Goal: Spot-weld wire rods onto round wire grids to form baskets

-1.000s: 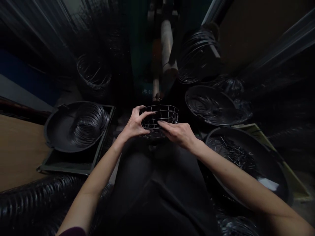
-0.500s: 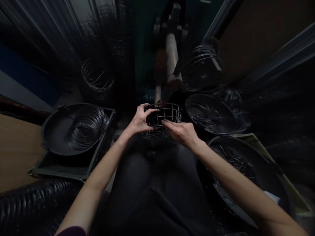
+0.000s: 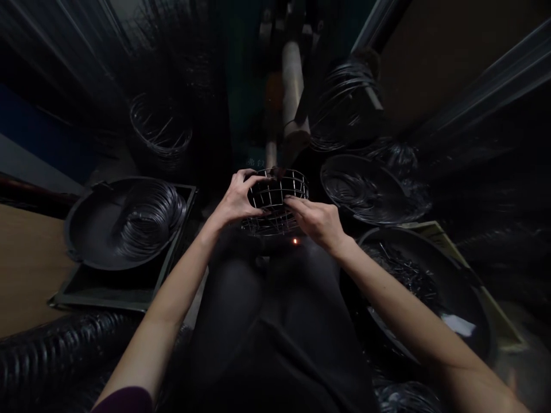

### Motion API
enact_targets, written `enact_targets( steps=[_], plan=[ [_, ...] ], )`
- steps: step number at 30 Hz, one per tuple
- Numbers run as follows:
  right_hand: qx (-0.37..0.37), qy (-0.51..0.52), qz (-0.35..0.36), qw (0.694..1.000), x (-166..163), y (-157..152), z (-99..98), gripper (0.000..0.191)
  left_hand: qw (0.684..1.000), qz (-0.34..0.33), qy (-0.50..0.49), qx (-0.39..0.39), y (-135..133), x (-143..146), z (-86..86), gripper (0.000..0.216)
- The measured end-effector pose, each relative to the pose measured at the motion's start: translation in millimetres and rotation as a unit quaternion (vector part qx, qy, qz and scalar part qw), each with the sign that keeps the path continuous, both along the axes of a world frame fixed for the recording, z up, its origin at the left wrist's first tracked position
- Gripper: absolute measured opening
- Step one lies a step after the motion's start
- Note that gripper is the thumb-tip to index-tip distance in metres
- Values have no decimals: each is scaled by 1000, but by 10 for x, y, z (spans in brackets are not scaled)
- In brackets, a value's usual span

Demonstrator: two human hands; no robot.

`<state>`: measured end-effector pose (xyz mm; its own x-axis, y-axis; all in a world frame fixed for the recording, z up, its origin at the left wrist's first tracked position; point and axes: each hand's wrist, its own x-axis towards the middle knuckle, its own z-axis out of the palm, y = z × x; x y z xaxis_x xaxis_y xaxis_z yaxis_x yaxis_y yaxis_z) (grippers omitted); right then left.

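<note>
Both the left hand [image 3: 236,202] and right hand [image 3: 317,221] are clamped on the round grey wire-mesh basket [image 3: 275,201]. A small orange spark [image 3: 295,241] glows just below it, over the lap; it could burn fingers, and a flinch might drop the basket.

Dim, underexposed view; streaked, stretched edges.

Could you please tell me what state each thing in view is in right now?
Wire basket: upright, gripped by both hands.
Left hand: closed on the basket's rim.
Right hand: fingers on the basket's side.
Left pan: holds a coil of wire rings.
Spark: glowing under the basket.
</note>
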<state>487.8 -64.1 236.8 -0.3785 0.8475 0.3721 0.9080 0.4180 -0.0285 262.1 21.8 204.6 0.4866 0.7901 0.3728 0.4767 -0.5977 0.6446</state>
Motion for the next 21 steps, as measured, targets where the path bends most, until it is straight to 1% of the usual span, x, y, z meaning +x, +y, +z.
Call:
enact_targets(
  steps=[3, 5, 9, 12, 15, 19, 21],
  plan=[
    [15, 20, -46, 999, 19, 87, 22, 27, 1000, 11, -7, 1, 108, 8, 6, 81],
    [21, 26, -64, 997, 21, 176, 38, 25, 1000, 18, -7, 1, 188, 20, 17, 81],
    [23, 55, -63, 996, 25, 282, 26, 24, 1000, 10, -4, -9, 273, 36, 19, 80],
    [23, 73, -70, 995, 39, 338, -14, 23, 1000, 20, -3, 2, 334, 35, 5, 82],
    [18, 88, -87, 992, 13, 479, -24, 21, 1000, 24, -2, -1, 476, 42, 17, 83],
    [1, 118, -106, 987, -44, 658, 63, 20, 1000, 0, -13, -14, 674, 62, 40, 80],
    [-1, 156, -96, 983, 43, 581, 98, 22, 1000, -4, -25, -5, 705, 40, -2, 82]
  ],
)
